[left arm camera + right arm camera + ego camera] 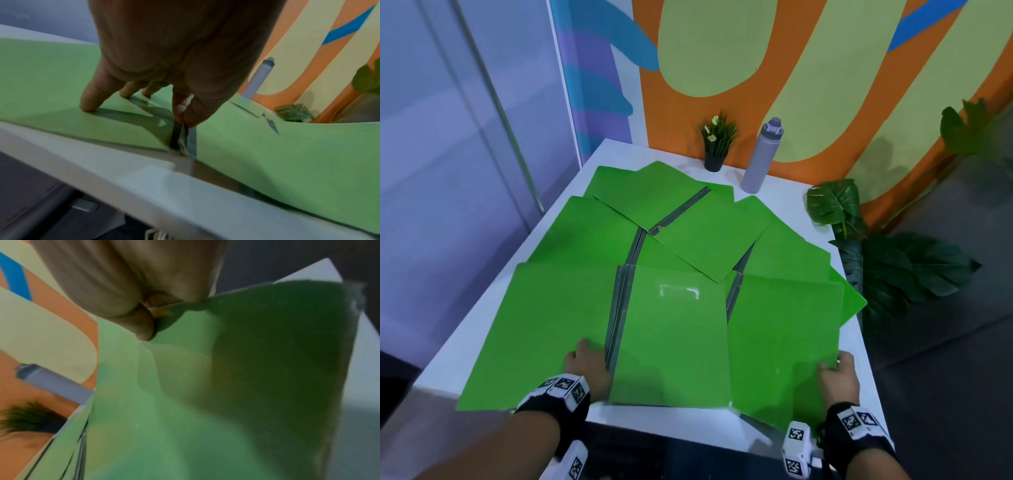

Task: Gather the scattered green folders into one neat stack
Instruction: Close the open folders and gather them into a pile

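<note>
Green folders (681,236) lay open and overlapping across most of the white counter (858,346), fanned out from the near edge toward the wall. We counted at least five, each spread flat with a grey spine showing; the overlaps kept us from a firm total. The nearest left folder (541,329) overhung the counter's near edge. The near right folder (784,339) also ran past that edge, and a green corner beyond it stuck out over the counter's right side.

Bare counter remained as a narrow strip along the left edge, a strip on the right by our right hand, and a band at the back.

Our left hand (587,365) sat at the grey spine (619,318) of the nearest left folder: thumb and forefinger pinched the spine, while the other fingers (92,97) pressed on the left cover. Our right hand (837,375) gripped the right edge of the near right folder, thumb on top and fingers under, with that edge lifted off the counter.

At the back stood one lilac water bottle (762,156) and one small potted plant (715,144) with yellow flowers, well apart from our hands. The wall behind was painted orange, pale yellow and blue. One large leafy plant (887,253) stood on the dark floor to the right.
</note>
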`<control>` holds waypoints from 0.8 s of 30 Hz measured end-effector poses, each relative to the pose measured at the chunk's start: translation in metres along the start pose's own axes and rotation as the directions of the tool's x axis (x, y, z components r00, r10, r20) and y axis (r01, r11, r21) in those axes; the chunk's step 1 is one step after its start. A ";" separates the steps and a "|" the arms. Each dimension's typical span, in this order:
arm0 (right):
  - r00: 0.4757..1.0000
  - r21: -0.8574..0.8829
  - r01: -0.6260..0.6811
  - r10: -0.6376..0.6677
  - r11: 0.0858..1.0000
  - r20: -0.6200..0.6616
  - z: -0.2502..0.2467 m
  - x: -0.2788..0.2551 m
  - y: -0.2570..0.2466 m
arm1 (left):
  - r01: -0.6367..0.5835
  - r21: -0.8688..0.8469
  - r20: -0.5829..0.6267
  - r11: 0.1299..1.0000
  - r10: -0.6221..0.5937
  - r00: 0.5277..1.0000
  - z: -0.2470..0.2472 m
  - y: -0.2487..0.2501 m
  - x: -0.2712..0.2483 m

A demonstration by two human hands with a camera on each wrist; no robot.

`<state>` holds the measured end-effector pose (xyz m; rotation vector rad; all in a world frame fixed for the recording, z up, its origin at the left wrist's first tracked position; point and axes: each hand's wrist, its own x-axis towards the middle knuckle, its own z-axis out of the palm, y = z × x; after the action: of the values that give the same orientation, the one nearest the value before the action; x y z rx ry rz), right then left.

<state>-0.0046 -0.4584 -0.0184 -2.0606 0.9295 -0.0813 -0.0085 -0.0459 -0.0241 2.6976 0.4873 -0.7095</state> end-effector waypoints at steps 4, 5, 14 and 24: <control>0.984 0.106 0.173 -0.166 0.979 -0.071 -0.019 -0.007 -0.020 | -0.121 -0.304 -0.161 0.945 0.074 0.984 -0.036 0.011 -0.020; 0.980 0.149 0.193 -0.183 0.970 -0.076 -0.025 -0.009 -0.027 | -0.145 -0.304 -0.233 0.942 0.074 0.970 -0.050 0.012 -0.028; 0.868 0.541 0.429 -0.497 0.724 -0.023 -0.070 -0.035 -0.088 | -0.274 -0.223 -0.773 0.935 0.001 0.634 -0.163 -0.009 -0.088; 0.853 0.705 0.403 -0.519 0.584 -0.058 -0.064 -0.058 -0.136 | -0.430 -0.403 -0.846 0.808 -0.149 0.511 -0.177 -0.019 -0.100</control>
<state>0.0099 -0.4152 0.1363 -1.4896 0.1565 -0.4780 -0.0252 0.0133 0.1709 2.2277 0.5368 0.8308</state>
